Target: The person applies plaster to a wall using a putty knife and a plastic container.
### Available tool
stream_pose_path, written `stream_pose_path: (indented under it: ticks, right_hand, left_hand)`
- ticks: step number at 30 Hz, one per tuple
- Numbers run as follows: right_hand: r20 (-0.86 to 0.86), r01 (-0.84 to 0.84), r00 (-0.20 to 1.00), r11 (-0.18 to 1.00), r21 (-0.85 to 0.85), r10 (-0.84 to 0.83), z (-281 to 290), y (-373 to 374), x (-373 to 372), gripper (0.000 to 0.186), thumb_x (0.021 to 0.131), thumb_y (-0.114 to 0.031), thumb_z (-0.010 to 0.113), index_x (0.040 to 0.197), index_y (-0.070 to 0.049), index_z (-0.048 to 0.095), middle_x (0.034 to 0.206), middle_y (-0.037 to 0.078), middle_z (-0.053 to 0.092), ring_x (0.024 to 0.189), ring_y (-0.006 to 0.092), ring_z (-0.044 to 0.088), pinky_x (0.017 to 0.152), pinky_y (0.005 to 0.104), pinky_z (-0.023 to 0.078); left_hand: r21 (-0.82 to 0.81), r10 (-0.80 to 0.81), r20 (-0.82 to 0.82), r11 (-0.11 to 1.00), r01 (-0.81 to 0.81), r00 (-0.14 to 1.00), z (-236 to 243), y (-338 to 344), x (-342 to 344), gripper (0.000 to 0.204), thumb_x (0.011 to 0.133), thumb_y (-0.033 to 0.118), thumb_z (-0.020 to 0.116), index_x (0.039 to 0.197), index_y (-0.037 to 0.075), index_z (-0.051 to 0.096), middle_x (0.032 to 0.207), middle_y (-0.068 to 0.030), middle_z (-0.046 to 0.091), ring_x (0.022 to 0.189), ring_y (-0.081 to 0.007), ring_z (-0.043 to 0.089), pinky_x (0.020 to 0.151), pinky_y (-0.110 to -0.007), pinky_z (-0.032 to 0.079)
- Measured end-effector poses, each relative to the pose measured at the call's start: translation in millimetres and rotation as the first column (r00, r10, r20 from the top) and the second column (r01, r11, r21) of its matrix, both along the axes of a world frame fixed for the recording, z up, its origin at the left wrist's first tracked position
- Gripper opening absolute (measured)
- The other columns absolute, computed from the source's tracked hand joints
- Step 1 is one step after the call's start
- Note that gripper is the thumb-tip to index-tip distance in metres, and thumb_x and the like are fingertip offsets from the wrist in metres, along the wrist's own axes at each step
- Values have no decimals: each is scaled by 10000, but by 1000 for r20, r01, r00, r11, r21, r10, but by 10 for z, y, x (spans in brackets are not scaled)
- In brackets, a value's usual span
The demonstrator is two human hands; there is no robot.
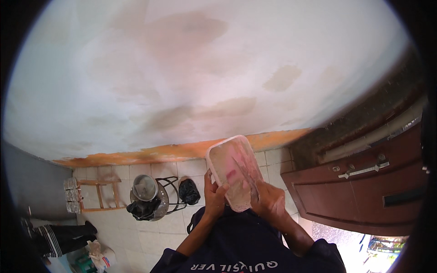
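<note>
My left hand (215,193) grips the left edge of a pinkish rectangular plastic tray (221,159), smeared with beige and pink paste. My right hand (268,200) is closed on a thin putty knife (246,170), its blade lying over the tray's right half. The fingertips of my left hand are partly hidden behind the tray. Beyond the tray stands a patchy white wall (200,68) with an orange band along its bottom.
At lower left a stool (166,202) bears a metal pot (144,186) and black bags, beside another black bag (189,191). A wooden ladder (98,182) and dark striped cloth (52,239) lie farther left. A brown door (346,191) stands on the right. The floor (159,236) is tiled.
</note>
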State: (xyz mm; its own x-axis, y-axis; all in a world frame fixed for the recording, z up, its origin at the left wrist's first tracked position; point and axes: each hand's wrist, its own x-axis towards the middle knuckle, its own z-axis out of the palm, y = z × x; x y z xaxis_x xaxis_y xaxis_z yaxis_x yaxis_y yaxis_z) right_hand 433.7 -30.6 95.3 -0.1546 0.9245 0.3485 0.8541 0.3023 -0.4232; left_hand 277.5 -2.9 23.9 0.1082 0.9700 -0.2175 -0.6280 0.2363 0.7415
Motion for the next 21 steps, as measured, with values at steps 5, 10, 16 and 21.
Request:
stream_pose_path:
  ticks: [5, 10, 16, 21]
  right_hand:
    - [-293, 46, 955, 999, -6, -46, -41, -59, -162, 165, 734, 9, 647, 889, 22, 593, 656, 198, 581, 562, 357, 611, 476, 379, 464]
    - [-402, 60, 912, 996, -60, -79, -2, -65, -345, 192, 755, -14, 635, 939, 29, 602, 654, 204, 583, 568, 345, 623, 492, 363, 467]
    - [-467, 115, 861, 973, -202, -199, 42, 33, -342, 170, 786, -61, 654, 923, 34, 621, 627, 170, 583, 525, 185, 574, 489, 312, 446]
    - [-562, 193, 780, 960, -200, -274, 166, 65, -241, 181, 817, -79, 654, 945, 46, 631, 601, 68, 571, 573, 48, 469, 483, 250, 409]
  left_hand:
    - [18, -8, -34, 1000, 9, 999, -50, -27, -41, 686, 801, 85, 524, 1399, 34, 192, 1259, -217, 481, 1126, -272, 535, 923, -373, 482]
    - [18, -42, -40, 999, 43, 998, -41, -30, -56, 674, 816, 119, 521, 1403, 39, 200, 1249, -192, 484, 1122, -254, 532, 935, -368, 466]
    - [69, -54, -1, 996, 54, 999, -173, -33, -54, 671, 820, 156, 526, 1402, 48, 209, 1277, -186, 446, 1162, -260, 499, 968, -387, 440]
    - [32, -81, 67, 996, 79, 994, -185, -36, -60, 664, 816, 160, 522, 1394, 46, 218, 1284, -188, 435, 1170, -282, 493, 985, -400, 435]
